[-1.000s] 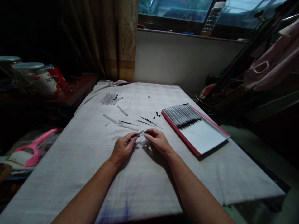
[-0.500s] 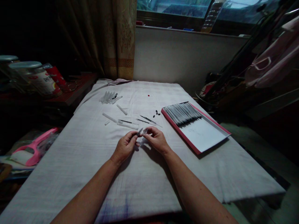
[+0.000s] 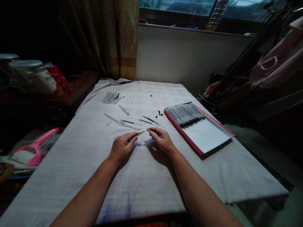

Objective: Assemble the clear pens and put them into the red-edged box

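Observation:
My left hand (image 3: pixel 122 147) is closed around a slim pen (image 3: pixel 140 133), whose tip points right and away from me. Facing it, my right hand (image 3: pixel 162 140) pinches a small clear piece (image 3: pixel 148 130) that looks like a pen cap. A narrow gap separates the pen tip from this piece. Just beyond my hands lie clear pen barrels (image 3: pixel 129 126) and dark, thin refills (image 3: pixel 150 119). Several small black plugs (image 3: pixel 156 116) are scattered to the right of the refills. On the cloth under my right hand is a small pale piece (image 3: pixel 154 148).
A red-edged box lid (image 3: pixel 182 138) at the right holds a row of pens (image 3: pixel 186 114). Clear caps (image 3: pixel 110 97) are heaped at the far left of the cloth-covered table (image 3: pixel 142 189). A tiny red piece (image 3: pixel 151 95) lies near the back. Jars (image 3: pixel 40 78) stand on a left side table.
My hands have drawn slightly apart. The pen in my left hand has turned flatter, its tip towards my right hand. The pale piece below my right hand now shows.

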`<state>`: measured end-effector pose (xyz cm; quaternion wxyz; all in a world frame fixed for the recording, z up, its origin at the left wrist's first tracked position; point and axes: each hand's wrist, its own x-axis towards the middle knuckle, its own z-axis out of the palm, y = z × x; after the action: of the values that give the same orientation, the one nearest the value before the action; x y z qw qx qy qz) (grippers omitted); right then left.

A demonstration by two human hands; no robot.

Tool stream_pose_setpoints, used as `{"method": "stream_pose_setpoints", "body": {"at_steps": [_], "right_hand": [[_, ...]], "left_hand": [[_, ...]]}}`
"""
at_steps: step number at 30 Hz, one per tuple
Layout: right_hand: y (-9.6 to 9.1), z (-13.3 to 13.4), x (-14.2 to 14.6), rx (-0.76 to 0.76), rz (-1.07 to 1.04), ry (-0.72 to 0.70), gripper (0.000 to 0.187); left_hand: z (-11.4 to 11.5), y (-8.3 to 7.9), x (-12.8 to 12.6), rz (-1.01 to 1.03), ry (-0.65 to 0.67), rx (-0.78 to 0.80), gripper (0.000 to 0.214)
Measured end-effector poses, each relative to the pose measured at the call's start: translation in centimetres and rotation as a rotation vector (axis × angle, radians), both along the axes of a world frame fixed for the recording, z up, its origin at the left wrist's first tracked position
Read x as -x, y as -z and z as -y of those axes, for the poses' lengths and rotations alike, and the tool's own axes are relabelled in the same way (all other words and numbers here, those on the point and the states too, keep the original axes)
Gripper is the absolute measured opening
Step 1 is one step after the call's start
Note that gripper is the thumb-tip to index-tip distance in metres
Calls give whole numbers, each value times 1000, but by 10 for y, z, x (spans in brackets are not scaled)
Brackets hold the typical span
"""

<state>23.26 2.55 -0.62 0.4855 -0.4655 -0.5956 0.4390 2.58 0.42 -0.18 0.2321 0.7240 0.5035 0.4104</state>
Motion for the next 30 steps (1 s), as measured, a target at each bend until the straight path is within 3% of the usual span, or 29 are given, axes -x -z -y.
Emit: {"method": "stream_pose_setpoints", "body": {"at_steps": [10,17,30], "right_hand": [[-3,1,-4,-40,90,-53,25],[-6,4,-4,14,101,-124,22],[-6,4,-4,77,37,-227,24]], "left_hand": [[1,-3,4,-244,33,-74,27],[0,-6,3,-400,82,-167,24],[3,0,-2,-386,80,-179,24]]}}
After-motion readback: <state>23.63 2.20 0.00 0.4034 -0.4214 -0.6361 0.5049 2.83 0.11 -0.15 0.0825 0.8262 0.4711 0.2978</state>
